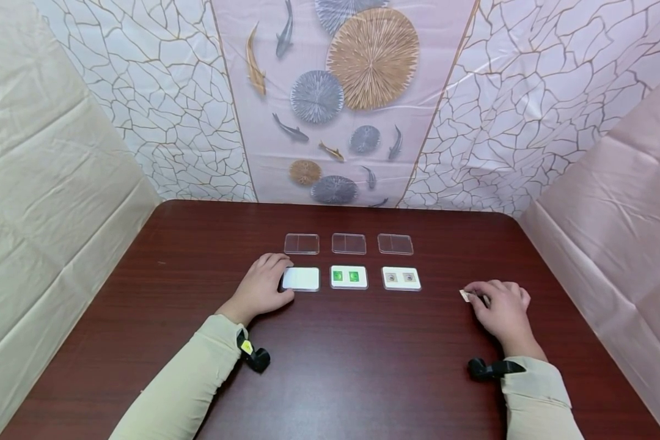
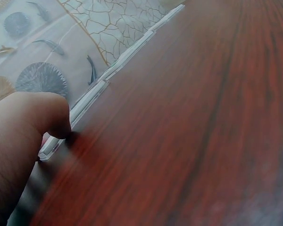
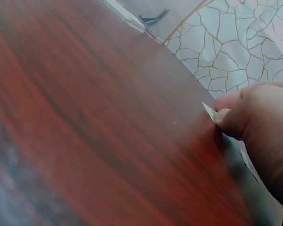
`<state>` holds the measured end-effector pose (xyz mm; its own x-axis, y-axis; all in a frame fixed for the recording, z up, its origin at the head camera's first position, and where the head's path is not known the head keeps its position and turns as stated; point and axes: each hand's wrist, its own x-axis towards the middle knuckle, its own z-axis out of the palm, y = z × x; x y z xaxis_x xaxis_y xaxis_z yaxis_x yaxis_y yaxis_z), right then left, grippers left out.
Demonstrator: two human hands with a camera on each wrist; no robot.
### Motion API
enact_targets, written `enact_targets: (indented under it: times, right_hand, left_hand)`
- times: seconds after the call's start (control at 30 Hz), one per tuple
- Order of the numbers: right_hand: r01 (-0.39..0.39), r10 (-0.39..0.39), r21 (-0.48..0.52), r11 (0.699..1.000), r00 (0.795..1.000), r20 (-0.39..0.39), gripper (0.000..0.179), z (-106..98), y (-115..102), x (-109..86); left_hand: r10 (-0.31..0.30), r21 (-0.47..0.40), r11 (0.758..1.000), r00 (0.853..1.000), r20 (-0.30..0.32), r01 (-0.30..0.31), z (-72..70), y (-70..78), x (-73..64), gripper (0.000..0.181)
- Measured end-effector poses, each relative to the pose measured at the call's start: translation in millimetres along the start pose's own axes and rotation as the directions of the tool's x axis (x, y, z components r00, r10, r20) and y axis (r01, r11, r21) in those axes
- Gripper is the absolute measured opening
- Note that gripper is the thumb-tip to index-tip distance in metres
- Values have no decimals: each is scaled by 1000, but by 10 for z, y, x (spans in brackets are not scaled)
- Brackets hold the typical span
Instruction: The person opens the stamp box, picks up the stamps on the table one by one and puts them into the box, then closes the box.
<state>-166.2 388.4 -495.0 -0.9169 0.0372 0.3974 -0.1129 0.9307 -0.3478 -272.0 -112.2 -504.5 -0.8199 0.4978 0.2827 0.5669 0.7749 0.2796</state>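
Note:
At the left of a row of three shallow plastic cases, my left hand holds the end of a case with a plain white insert. Its thumb bends down at the near edge, its fingers reach the far corner. In the left wrist view the thumb covers part of that case. Over to the right, my right hand pinches a small pale stamp-like paper piece between thumb and forefinger. In the right wrist view a corner of this paper sticks out. Another thin pale piece shows under the hand.
The middle case bears two green squares on white, the right case two brownish ones. Behind them lie three clear lids in a row. Patterned cloth hangs along the far edge of the dark wooden table.

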Motion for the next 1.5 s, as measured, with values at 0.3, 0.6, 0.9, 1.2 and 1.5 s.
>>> enact_targets:
  times: [0.3,0.6,0.9,1.2,1.5]
  right_hand:
    - [-59,60,59,996,998,-18,20,13,31,8]
    - [-81,86,129,988,996,-39,11,44,-4,17]
    - [-94,150,316,944,976,-157,15,229,-210,111]
    - [9,84,411,912,975,-207,17,452,-555,258]
    - [52,65,487,872,973,-220,15,647,-1015,385]
  left_hand:
    - [-3,-15,1000,1000,0,3,28,14,9,54]
    - [-6,-14,1000,1000,11,7,1,28,10,55]
    - [-22,-25,999,999,24,23,-30,0,-7,53]
    - [-24,-34,999,999,30,25,-45,5,-19,55]
    - [47,-98,994,998,33,-44,-59,-104,-7,58]
